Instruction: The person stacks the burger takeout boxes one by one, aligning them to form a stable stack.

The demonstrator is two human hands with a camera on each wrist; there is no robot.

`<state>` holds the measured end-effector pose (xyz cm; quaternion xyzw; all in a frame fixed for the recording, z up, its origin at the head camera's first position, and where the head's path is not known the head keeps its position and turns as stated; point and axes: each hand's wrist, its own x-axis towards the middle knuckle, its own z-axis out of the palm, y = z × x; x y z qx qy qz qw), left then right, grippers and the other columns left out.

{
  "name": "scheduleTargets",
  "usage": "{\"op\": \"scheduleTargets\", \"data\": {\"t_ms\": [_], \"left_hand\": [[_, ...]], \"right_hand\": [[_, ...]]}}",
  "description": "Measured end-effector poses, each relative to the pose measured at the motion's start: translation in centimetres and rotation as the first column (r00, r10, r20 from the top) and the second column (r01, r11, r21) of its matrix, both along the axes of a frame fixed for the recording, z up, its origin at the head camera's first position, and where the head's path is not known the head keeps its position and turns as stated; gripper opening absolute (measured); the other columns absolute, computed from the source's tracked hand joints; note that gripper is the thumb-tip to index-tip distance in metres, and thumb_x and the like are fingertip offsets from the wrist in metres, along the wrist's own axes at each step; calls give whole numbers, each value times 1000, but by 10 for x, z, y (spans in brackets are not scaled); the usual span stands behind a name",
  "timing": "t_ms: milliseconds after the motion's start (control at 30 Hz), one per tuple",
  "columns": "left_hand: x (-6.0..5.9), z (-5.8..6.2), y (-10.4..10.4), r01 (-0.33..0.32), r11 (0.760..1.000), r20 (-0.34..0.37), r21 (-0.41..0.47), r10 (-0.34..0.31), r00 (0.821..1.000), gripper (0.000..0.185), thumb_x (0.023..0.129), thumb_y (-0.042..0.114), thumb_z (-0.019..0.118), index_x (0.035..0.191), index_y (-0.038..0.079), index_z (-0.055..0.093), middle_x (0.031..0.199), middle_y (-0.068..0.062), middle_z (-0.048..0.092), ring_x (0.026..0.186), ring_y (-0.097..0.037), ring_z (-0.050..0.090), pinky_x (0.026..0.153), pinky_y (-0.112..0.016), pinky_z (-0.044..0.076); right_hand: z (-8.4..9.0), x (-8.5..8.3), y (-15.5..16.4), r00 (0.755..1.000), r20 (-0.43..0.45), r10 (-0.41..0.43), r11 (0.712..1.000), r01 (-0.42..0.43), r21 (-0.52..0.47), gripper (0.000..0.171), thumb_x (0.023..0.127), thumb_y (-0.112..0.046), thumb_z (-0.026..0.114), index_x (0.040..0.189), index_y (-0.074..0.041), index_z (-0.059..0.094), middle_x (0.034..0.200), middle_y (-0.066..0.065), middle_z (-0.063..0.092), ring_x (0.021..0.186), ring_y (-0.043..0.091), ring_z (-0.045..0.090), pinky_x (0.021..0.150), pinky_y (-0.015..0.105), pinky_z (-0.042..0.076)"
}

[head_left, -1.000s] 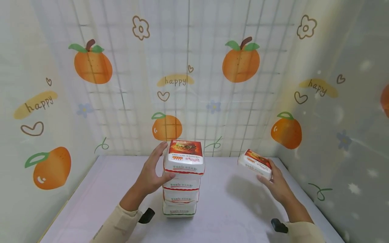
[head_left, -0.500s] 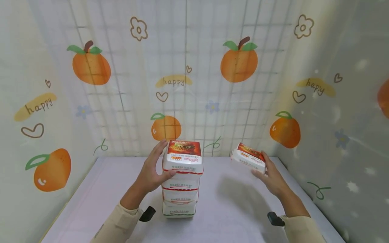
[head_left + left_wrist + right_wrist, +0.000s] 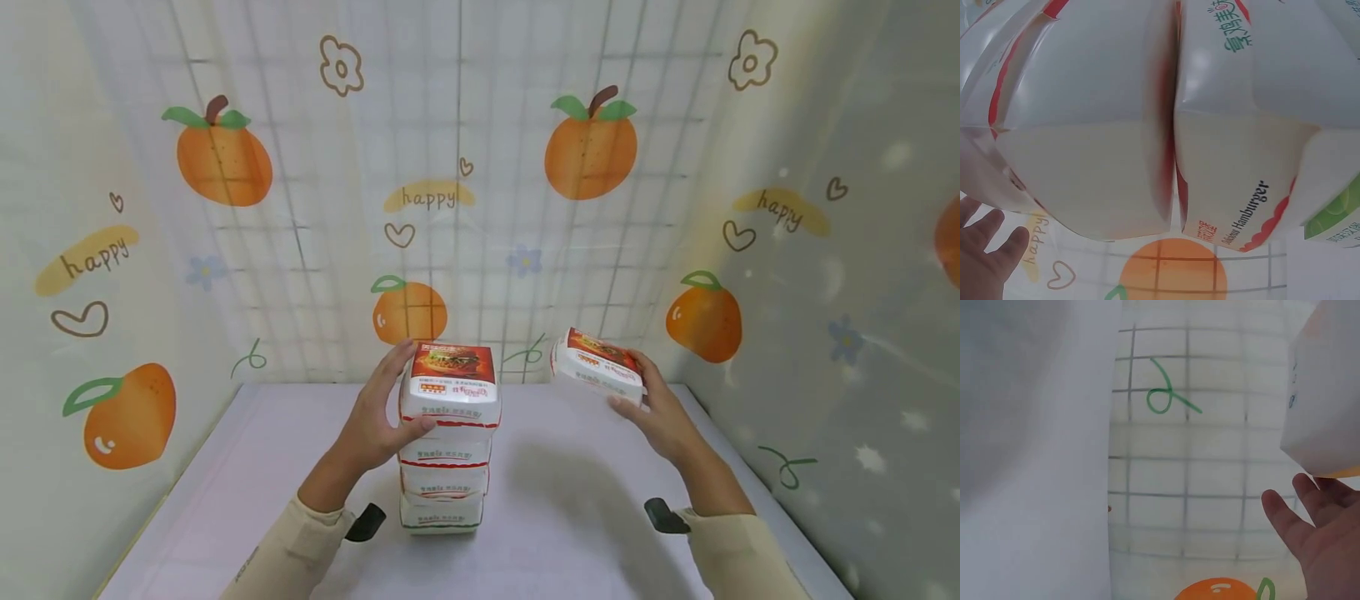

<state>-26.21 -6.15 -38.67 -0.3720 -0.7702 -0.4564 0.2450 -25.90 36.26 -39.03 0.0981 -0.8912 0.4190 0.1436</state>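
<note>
Right of frame centre, the right hand (image 3: pixel 656 417) grips a white cardboard burger box (image 3: pixel 597 365), likely light and crushable; side-wall hold suits. Left hand (image 3: pixel 375 421), fingers straight, steadies the centre box stack (image 3: pixel 447 442).

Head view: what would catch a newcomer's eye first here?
The tall stack of burger boxes at the middle of the table, steadied on its left side by the left hand. Next, the single burger box held in the air to its right by the right hand.
</note>
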Motion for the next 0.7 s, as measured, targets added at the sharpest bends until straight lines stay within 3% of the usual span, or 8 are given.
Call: {"op": "scheduleTargets", "data": {"t_ms": [200, 433, 700], "left_hand": [[2, 3, 1, 13, 1000, 2, -12, -13, 1000, 88, 84, 53, 67, 154, 20, 26, 160, 5, 19, 143, -21, 23, 102, -64, 32], [0, 7, 4, 12, 1000, -6, -5, -12, 1000, 87, 84, 51, 68, 154, 18, 28, 159, 5, 20, 143, -22, 23, 102, -64, 32], [1, 7, 4, -1, 1000, 9, -7, 1, 1000, 85, 84, 54, 67, 154, 27, 27, 159, 8, 19, 143, -20, 22, 103, -65, 31]], "right_hand": [[8, -2, -14, 996, -63, 58, 998, -60, -28, 89, 90, -44, 64, 157, -28, 7, 157, 14, 21, 130, 44, 33, 96, 73, 29], [18, -4, -30, 989, -138, 58, 998, -57, 16, 92, 89, -37, 67, 157, -26, 7, 156, 15, 18, 133, 43, 29, 99, 72, 28], [26, -5, -42, 985, -155, 81, 997, -79, 18, 94, 88, -40, 66, 157, -29, 3, 158, 13, 15, 131, 42, 31, 99, 70, 30]]}}
